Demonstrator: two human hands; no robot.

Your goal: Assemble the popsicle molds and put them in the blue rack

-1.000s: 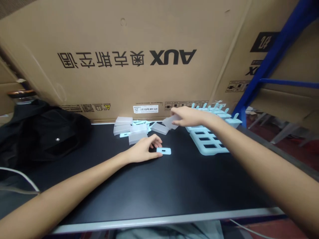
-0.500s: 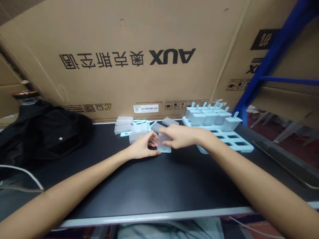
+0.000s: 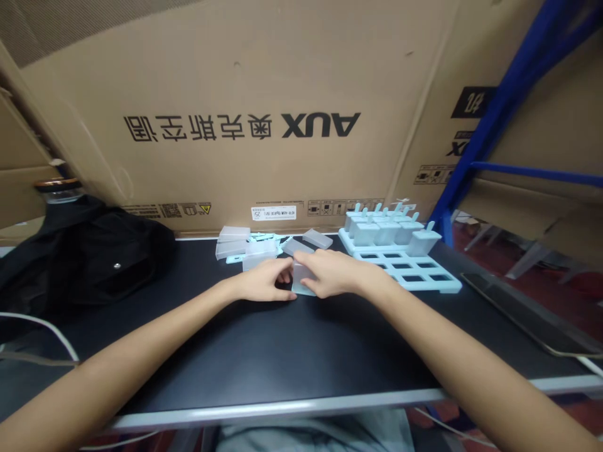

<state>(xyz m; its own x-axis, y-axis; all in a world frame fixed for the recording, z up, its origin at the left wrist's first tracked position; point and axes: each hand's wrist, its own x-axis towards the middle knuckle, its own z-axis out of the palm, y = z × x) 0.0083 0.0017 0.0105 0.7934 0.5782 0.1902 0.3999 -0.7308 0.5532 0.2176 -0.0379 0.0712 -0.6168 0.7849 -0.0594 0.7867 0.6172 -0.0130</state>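
Note:
Near the middle of the table, my right hand [image 3: 327,272] grips a frosted clear popsicle mold [image 3: 301,276] from above, thumb on its near face. The mold stands on the table, its pale blue lid end down. My left hand [image 3: 264,279] pinches the lower left edge, thumb in front and fingers curled behind. Just beyond my hands lie several loose clear mold cups [image 3: 259,251] and light blue stick lids [image 3: 235,258]. To the right, a light blue rack [image 3: 409,284] carries several assembled molds [image 3: 384,231] with sticks up; its front slots are vacant.
A large cardboard box [image 3: 235,176] stands upright along the table's back. On the left lie a black bag [image 3: 94,251] and a capped jar [image 3: 57,190]. A flat dark object [image 3: 527,314] rests at the right, near a blue metal post [image 3: 475,157].
My right hand has pressed the mold down slightly, and less of the lid shows below it. My left hand stays against its edge. The whole view has shifted a little.

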